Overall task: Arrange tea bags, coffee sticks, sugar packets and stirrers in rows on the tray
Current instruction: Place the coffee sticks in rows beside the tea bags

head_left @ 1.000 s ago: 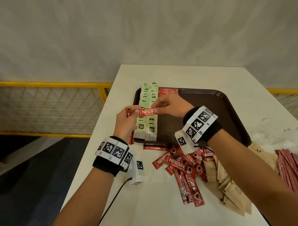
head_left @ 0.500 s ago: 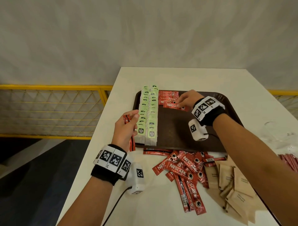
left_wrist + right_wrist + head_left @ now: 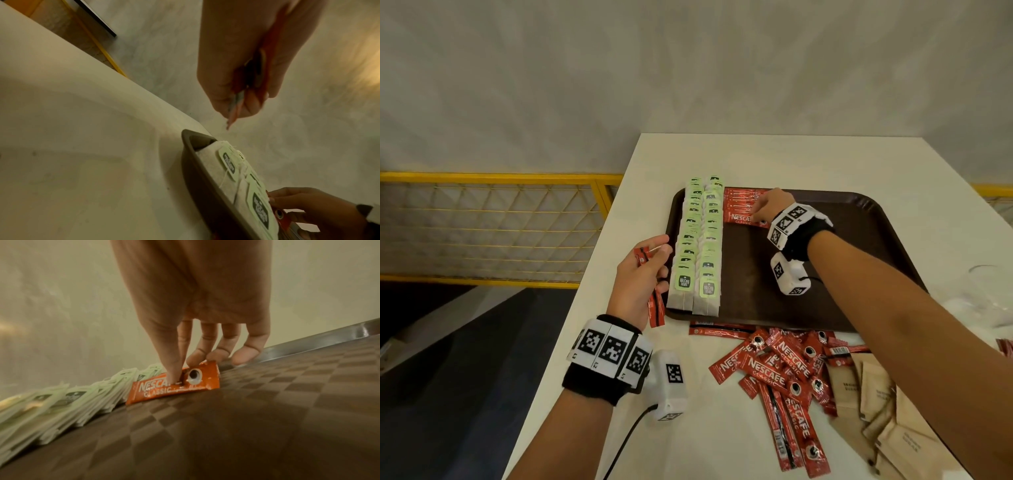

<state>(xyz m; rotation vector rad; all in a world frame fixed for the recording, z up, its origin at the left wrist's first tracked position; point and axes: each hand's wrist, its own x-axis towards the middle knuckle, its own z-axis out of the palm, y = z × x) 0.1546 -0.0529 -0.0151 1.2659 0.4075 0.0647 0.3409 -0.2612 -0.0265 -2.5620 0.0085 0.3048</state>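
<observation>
Red coffee stick [image 3: 742, 218] lies on the brown tray [image 3: 825, 274] beside the tea bags [image 3: 698, 246], right hand [image 3: 768, 207] fingertips pressing it. Left hand [image 3: 640, 274] grips spare coffee sticks [image 3: 643, 255] over the tabletop [image 3: 688, 445].

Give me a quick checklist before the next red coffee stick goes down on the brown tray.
1. Red Nescafe coffee stick flat on the brown plastic tray beside the green-tagged tea bags: ok.
2. Right hand off that stick: not ok, fingertips touch it.
3. Left hand holds spare red sticks: ok.
4. Tray space nearer the person: ok.
5. Stick edges aligned: cannot tell.
</observation>
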